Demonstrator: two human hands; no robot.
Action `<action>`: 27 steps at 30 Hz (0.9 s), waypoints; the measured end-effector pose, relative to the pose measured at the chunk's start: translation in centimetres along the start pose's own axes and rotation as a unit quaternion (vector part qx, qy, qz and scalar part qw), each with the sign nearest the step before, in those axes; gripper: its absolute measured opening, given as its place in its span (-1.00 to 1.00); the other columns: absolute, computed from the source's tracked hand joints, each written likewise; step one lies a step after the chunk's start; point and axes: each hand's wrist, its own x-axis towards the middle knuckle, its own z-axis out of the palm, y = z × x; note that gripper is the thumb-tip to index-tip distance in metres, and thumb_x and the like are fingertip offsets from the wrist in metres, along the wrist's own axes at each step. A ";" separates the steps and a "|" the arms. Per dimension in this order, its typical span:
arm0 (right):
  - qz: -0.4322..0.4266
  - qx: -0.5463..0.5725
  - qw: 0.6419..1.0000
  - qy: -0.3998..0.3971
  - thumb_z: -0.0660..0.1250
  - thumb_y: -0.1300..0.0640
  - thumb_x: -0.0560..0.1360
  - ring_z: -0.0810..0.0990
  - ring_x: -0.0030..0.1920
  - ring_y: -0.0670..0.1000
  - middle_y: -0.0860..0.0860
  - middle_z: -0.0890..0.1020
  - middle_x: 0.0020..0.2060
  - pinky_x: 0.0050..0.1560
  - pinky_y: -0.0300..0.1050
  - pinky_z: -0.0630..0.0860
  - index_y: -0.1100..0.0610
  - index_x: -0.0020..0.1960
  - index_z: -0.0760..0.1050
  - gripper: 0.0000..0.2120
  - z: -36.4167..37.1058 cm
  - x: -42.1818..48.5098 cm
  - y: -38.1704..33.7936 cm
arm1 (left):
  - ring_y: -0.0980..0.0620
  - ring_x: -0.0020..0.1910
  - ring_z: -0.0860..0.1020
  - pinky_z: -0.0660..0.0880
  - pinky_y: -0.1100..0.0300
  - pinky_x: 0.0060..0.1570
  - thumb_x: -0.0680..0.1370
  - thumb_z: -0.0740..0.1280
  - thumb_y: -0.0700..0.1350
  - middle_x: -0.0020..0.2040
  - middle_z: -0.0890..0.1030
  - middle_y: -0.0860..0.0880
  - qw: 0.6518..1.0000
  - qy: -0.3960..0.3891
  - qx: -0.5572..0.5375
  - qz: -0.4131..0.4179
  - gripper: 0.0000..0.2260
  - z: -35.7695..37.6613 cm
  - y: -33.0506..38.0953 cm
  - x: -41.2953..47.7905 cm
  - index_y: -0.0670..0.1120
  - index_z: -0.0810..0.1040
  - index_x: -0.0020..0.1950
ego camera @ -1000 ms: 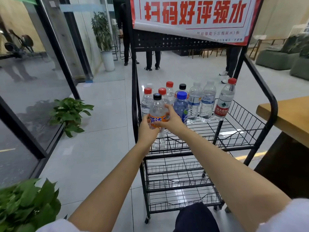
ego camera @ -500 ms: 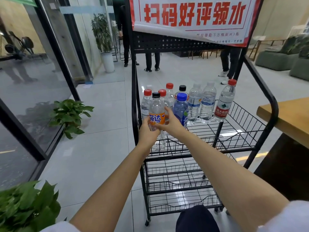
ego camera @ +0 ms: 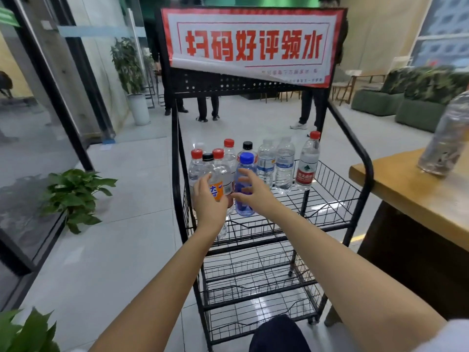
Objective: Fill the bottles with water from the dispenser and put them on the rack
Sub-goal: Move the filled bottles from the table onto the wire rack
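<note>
The step in hand is the last one for this bottle: setting it down on the rack [ego camera: 174, 135]. The left hand [ego camera: 208, 203] wraps round the left side of the orange-labelled bottle [ego camera: 218, 191], its fingers curled about the body. The right hand [ego camera: 250, 191] is spread wide with its fingers straight and holds nothing. It hovers in front of the blue-capped bottle [ego camera: 246, 163], with its thumb reaching toward the orange label. Whether that thumb touches the label I cannot tell.

The orange-labelled bottle is at the front left of the rack's top wire shelf, just beside the blue-capped bottle and in front of three red-capped bottles [ego camera: 229, 148]. It stands upright with its long axis vertical and its black cap pointing up. The label faces toward the person. Its base is hidden by the left hand, so I cannot see whether it sits fully on the wires.

The next move, as I judge it, calls for the left hand to let go straight and gently, since the bottles stand so close that a sideways nudge could tip one. Another clear bottle [ego camera: 444, 138] stands on the table [ego camera: 406, 194] to the right and probably comes next.
</note>
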 end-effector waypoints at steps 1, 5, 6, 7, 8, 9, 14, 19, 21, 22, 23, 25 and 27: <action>-0.007 -0.007 1.000 0.014 0.41 0.24 0.50 0.51 0.13 -0.03 -0.01 0.47 0.25 0.09 -0.21 0.49 0.09 0.48 0.23 -0.37 -1.4 -0.7 -0.1 | -0.05 0.32 0.42 0.47 0.05 0.28 0.50 0.39 -0.32 0.39 0.37 -0.08 1.000 0.000 0.001 0.025 -0.49 0.6 0.8 -0.2 -0.07 0.38 0.42; -0.031 -0.025 0.993 0.114 0.41 0.23 0.50 0.59 0.04 -0.01 0.02 0.55 0.18 -0.04 -0.29 0.56 0.13 0.41 0.35 -0.49 -8.6 -4.4 0.3 | 0.09 0.25 0.41 0.44 0.20 0.24 0.53 0.34 -0.35 0.35 0.42 -0.03 0.994 -0.060 -0.053 0.075 -0.55 5.0 4.8 -1.2 -0.07 0.40 0.38; -0.035 -0.029 0.988 0.150 0.41 0.23 0.51 0.60 0.02 -0.05 -0.01 0.57 0.13 -0.03 -0.31 0.55 0.13 0.39 0.37 -0.52 -10.7 -5.5 0.5 | 0.08 0.25 0.42 0.43 0.21 0.26 0.53 0.34 -0.35 0.34 0.43 -0.02 0.991 -0.079 -0.066 0.088 -0.56 6.6 6.0 -1.6 -0.07 0.41 0.37; -0.040 -0.034 0.981 0.187 0.40 0.22 0.51 0.60 -0.01 -0.11 -0.04 0.58 0.09 -0.04 -0.34 0.54 0.12 0.35 0.40 -0.56 -12.7 -6.7 0.6 | 0.04 0.26 0.44 0.43 0.17 0.28 0.52 0.35 -0.34 0.31 0.45 -0.02 0.987 -0.096 -0.073 0.105 -0.57 8.2 7.2 -2.0 -0.06 0.42 0.35; -0.043 -0.043 0.973 0.224 0.40 0.21 0.52 0.59 -0.02 -0.17 -0.06 0.58 0.05 -0.05 -0.38 0.52 0.11 0.32 0.42 -0.60 -14.8 -7.8 0.9 | 0.01 0.25 0.46 0.43 0.15 0.27 0.51 0.36 -0.33 0.27 0.47 -0.01 0.982 -0.112 -0.084 0.123 -0.58 10.1 8.4 -2.4 -0.04 0.43 0.32; -0.046 -0.052 0.963 0.261 0.40 0.20 0.52 0.58 -0.03 -0.19 -0.08 0.59 0.04 -0.06 -0.39 0.52 0.10 0.29 0.44 -0.63 -16.8 -8.9 1.1 | 0.01 0.23 0.48 0.42 0.21 0.24 0.51 0.37 -0.32 0.24 0.48 0.01 0.977 -0.133 -0.096 0.135 -0.60 11.9 9.7 -2.9 -0.04 0.44 0.30; -0.008 -0.065 0.905 0.421 0.37 0.21 0.53 0.56 -0.02 -0.18 -0.09 0.57 0.02 -0.12 -0.42 0.48 0.00 0.20 0.43 -0.71 -25.9 -12.3 3.5 | 0.09 0.14 0.50 0.42 0.40 0.05 0.55 0.38 -0.25 0.19 0.53 0.04 0.937 -0.266 -0.168 0.151 -0.66 21.3 15.5 -5.0 -0.01 0.45 0.28; 0.070 -0.086 0.856 0.505 0.36 0.20 0.53 0.51 -0.03 -0.18 -0.01 0.48 0.18 -0.06 -0.33 0.44 0.09 0.29 0.37 -0.63 -33.1 -12.0 7.6 | 0.06 0.10 0.51 0.46 0.19 0.07 0.57 0.38 -0.16 0.26 0.53 -0.05 0.910 -0.360 -0.185 0.091 -0.68 31.5 19.8 -4.4 -0.04 0.43 0.31; 0.121 -0.080 0.854 0.500 0.31 0.23 0.56 0.47 0.05 -0.13 0.01 0.41 0.31 0.03 -0.31 0.39 0.09 0.41 0.28 -0.55 -35.5 -10.9 9.6 | 0.03 0.18 0.49 0.43 0.18 0.09 0.57 0.38 -0.06 0.33 0.49 -0.06 0.899 -0.394 -0.176 0.070 -0.58 35.5 21.1 -3.7 -0.09 0.39 0.40; 0.146 -0.072 0.856 0.491 0.28 0.26 0.57 0.44 0.17 -0.04 0.04 0.37 0.38 0.10 -0.26 0.37 0.09 0.46 0.22 -0.49 -36.5 -10.3 10.5 | 0.00 0.25 0.46 0.41 0.17 0.12 0.57 0.39 -0.02 0.37 0.46 -0.06 0.892 -0.414 -0.172 0.059 -0.51 37.3 21.6 -3.3 -0.10 0.35 0.45; 0.167 -0.061 0.859 0.481 0.24 0.28 0.57 0.40 0.29 0.04 0.06 0.32 0.44 0.14 -0.23 0.34 0.09 0.51 0.16 -0.44 -37.4 -9.6 11.5 | -0.02 0.31 0.43 0.39 0.17 0.16 0.56 0.39 0.02 0.40 0.42 -0.04 0.885 -0.433 -0.166 0.047 -0.45 39.0 22.2 -3.0 -0.11 0.32 0.48; 0.199 -0.034 0.863 0.463 0.20 0.29 0.59 0.35 0.39 0.09 0.04 0.30 0.47 0.12 -0.23 0.32 0.06 0.56 0.06 -0.39 -38.7 -8.7 13.0 | 0.01 0.30 0.43 0.41 0.22 0.13 0.54 0.41 0.03 0.35 0.46 0.04 0.869 -0.466 -0.160 0.034 -0.46 42.2 23.0 -2.2 -0.12 0.34 0.44; 0.210 -0.008 0.866 0.453 0.20 0.28 0.59 0.41 0.36 0.08 0.01 0.33 0.46 0.11 -0.20 0.38 0.02 0.57 0.03 -0.37 -39.5 -8.4 14.3 | 0.05 0.18 0.49 0.46 0.21 0.06 0.53 0.43 -0.03 0.24 0.55 0.03 0.855 -0.488 -0.173 0.025 -0.57 44.8 23.5 -1.6 -0.09 0.39 0.33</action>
